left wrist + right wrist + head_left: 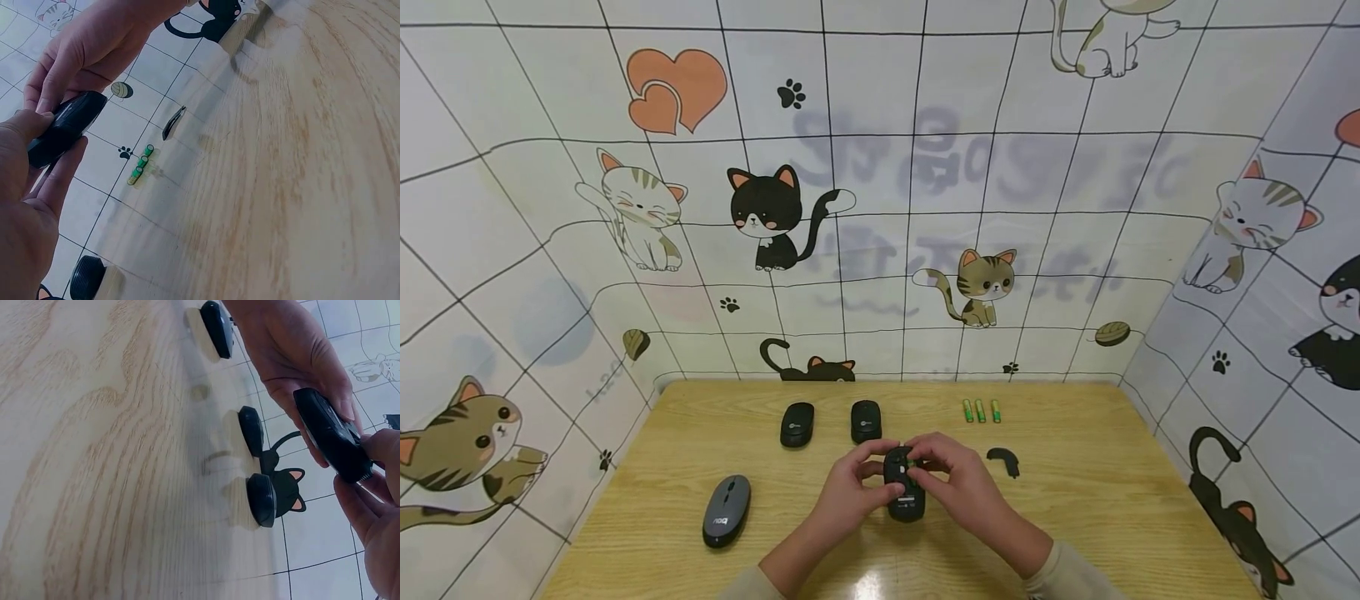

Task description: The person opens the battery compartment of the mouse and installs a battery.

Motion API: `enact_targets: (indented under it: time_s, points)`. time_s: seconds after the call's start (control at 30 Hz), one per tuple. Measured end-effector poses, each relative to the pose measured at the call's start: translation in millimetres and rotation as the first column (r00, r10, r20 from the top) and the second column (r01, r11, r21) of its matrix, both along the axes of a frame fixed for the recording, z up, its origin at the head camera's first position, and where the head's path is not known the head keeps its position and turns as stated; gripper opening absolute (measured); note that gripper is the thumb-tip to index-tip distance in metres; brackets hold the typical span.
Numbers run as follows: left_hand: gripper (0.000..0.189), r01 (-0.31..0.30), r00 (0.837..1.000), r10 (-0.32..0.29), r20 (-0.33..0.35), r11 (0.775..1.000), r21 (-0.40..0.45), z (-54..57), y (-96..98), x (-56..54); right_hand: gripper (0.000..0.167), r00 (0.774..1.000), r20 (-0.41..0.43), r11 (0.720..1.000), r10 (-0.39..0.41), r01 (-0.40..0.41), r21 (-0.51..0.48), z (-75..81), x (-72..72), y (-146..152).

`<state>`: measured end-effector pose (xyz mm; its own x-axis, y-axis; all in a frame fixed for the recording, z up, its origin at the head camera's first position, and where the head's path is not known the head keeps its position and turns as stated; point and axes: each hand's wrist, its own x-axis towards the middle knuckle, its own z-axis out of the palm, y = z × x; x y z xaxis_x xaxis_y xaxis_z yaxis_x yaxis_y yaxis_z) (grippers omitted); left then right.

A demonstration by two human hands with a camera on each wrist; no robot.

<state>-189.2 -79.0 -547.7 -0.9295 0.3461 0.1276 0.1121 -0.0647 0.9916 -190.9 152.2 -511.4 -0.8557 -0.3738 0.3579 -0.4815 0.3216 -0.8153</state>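
Observation:
A black computer mouse (907,507) is held off the table, its underside with a small label turned up in the head view. My left hand (852,487) grips it from the left, thumb on the underside and fingers at the far end. From the right, my right hand (961,483) pinches a green battery (912,463) at the mouse's battery slot; its fingers hide most of the battery. In the right wrist view the mouse (328,434) shows from its side, between both hands.
Two black mice (797,425) stand behind the hands, and a grey mouse (727,511) is at the left. Three green batteries (981,411) lie in a row at the back right. A black curved battery cover (1004,460) lies right of the right hand on the wooden table (1097,500).

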Motion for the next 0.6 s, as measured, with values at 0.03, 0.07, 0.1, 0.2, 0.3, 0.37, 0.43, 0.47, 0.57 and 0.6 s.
enact_targets:
  time_s: [0.03,0.07,0.1,0.2,0.3,0.37,0.43,0.47,0.57,0.6]
  points:
    - [0.056,0.000,1.000,0.000,0.002,1.000,0.000,0.0,0.2,0.1,0.013,1.000,-0.005,1.000,0.001,-0.001,0.004,-0.4,-0.1,0.5]
    - [0.056,0.000,1.000,0.000,0.006,1.000,-0.003,0.1,0.4,0.0,0.013,1.000,-0.015,1.000,0.002,-0.002,0.009,-0.8,-0.3,1.1]
    - [0.056,0.001,1.000,0.000,0.006,1.000,-0.003,0.4,0.6,0.1,0.013,1.000,-0.027,1.000,0.002,-0.002,0.013,-1.5,-0.5,1.8]
    - [0.056,0.001,1.000,-0.001,-0.004,1.000,-0.011,1.6,1.2,0.2,0.011,0.998,-0.069,1.000,0.004,-0.002,0.022,-2.8,-1.0,3.1]
    - [0.056,-0.001,1.000,0.000,-0.026,1.000,-0.021,2.7,1.9,0.3,0.008,0.997,-0.076,1.000,0.009,-0.008,0.007,-4.0,-1.5,4.1]
    - [0.056,-0.001,0.999,0.000,-0.034,1.000,-0.026,2.7,2.2,0.7,0.009,0.999,-0.052,1.000,0.014,-0.014,-0.015,-4.4,-1.5,4.2]
    - [0.056,-0.002,0.999,0.001,-0.037,1.000,-0.024,2.8,2.5,1.0,0.012,1.000,-0.025,0.999,0.017,-0.018,-0.036,-4.4,-1.6,4.0]
    - [0.056,-0.001,0.999,0.000,-0.034,1.000,-0.023,3.1,2.6,1.2,0.013,1.000,-0.012,0.999,0.016,-0.016,-0.043,-4.3,-1.7,3.9]
    - [0.056,0.000,1.000,0.000,-0.024,1.000,-0.020,3.2,3.1,1.2,0.015,1.000,0.012,0.998,0.011,-0.010,-0.059,-3.9,-1.5,3.6]
    - [0.056,0.001,1.000,-0.001,-0.023,1.000,-0.018,3.5,3.3,1.2,0.014,1.000,0.013,0.998,0.011,-0.010,-0.062,-3.9,-1.5,3.6]
